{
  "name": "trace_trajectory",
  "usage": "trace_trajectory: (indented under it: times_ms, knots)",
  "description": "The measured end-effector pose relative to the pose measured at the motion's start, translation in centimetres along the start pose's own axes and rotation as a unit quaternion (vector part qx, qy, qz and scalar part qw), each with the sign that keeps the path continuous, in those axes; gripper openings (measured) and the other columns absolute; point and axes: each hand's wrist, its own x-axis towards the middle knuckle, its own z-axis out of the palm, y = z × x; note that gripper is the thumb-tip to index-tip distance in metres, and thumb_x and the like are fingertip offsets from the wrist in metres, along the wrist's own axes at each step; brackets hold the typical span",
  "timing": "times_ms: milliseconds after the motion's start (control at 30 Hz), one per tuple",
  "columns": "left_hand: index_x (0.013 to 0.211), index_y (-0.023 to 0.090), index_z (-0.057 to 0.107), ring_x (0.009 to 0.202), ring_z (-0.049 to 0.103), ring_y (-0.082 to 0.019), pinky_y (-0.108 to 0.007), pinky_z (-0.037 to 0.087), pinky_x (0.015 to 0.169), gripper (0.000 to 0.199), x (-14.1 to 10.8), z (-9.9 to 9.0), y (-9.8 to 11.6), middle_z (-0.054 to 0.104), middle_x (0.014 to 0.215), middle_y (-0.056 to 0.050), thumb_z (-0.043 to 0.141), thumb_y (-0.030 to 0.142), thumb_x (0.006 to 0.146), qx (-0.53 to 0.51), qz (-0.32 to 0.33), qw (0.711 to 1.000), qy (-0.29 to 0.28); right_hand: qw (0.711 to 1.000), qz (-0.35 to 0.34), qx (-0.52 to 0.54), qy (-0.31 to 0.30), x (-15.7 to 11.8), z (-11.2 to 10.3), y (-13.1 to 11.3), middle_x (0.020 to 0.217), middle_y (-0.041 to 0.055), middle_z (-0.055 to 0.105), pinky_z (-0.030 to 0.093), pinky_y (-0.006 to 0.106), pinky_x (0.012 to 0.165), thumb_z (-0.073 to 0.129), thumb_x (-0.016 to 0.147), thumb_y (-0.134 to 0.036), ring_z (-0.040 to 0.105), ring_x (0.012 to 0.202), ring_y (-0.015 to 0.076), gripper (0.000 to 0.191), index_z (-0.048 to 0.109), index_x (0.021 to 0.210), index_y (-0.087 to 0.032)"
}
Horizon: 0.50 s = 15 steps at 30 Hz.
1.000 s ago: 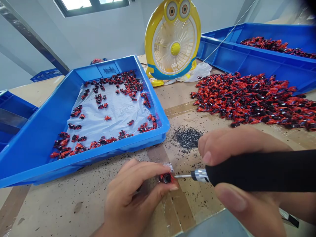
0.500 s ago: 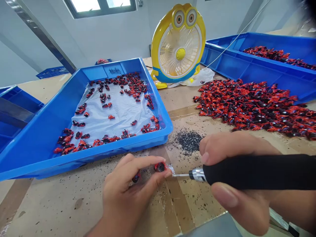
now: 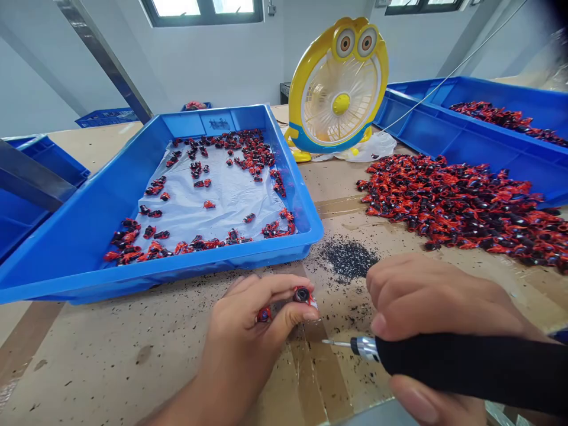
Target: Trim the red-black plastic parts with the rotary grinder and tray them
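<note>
On the brown cardboard tabletop, your left hand pinches a small red-and-black part at six o'clock, your right hand grips a black cylindrical tool, seemingly midway, a red-and-black heap at three perhaps left.

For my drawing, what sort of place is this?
Probably a workshop: a pile of small red-and-black parts, a blue rectangular plastic tray holding more, and a black-handled, metal-tipped tool.

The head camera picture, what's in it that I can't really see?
Head view: back end of the black tool, cut off by the right edge.
Head view: most of the lower red piece, hidden by the left hand.
Head view: shapes of the black crumbs, too small to tell.
</note>
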Motion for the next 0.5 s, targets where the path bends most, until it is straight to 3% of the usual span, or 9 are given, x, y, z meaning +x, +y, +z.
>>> trace_trajectory:
  times_ms: [167,333,500]
  knots:
    - [0.101,0.034,0.085,0.071,0.083,-0.016,-0.028,0.060,0.066,0.019,0.1,0.0,-0.2,0.090,0.089,0.009,0.087,0.017,0.093,0.012,0.007,1.000,-0.010,0.999,0.004,0.017,-0.033,-0.5,-0.4,-0.2,0.066,-0.0063,0.063,0.056,0.033,0.061,0.083,0.081,-0.025,0.063,0.054,0.0141,0.030,0.063,0.104,-0.024]
    - [0.101,0.034,0.085,0.068,0.080,-0.014,-0.026,0.058,0.065,0.016,0.2,-0.1,-0.2,0.089,0.087,0.010,0.086,0.020,0.095,0.034,0.030,0.999,0.003,0.998,-0.016,0.026,-0.061,-0.8,-0.2,0.3,0.068,-0.0040,0.061,0.058,0.034,0.066,0.074,0.103,-0.040,0.058,0.056,0.0137,0.021,0.063,0.104,-0.023]
    - [0.099,0.033,0.086,0.058,0.069,-0.013,-0.025,0.055,0.059,0.011,0.1,-0.2,0.0,0.082,0.074,0.009,0.086,0.022,0.095,0.063,0.052,0.997,0.013,0.998,0.036,0.032,0.047,-1.1,1.6,-0.7,0.066,-0.0043,0.055,0.053,0.036,0.063,0.073,0.104,-0.044,0.052,0.055,0.0126,0.025,0.065,0.096,-0.022]
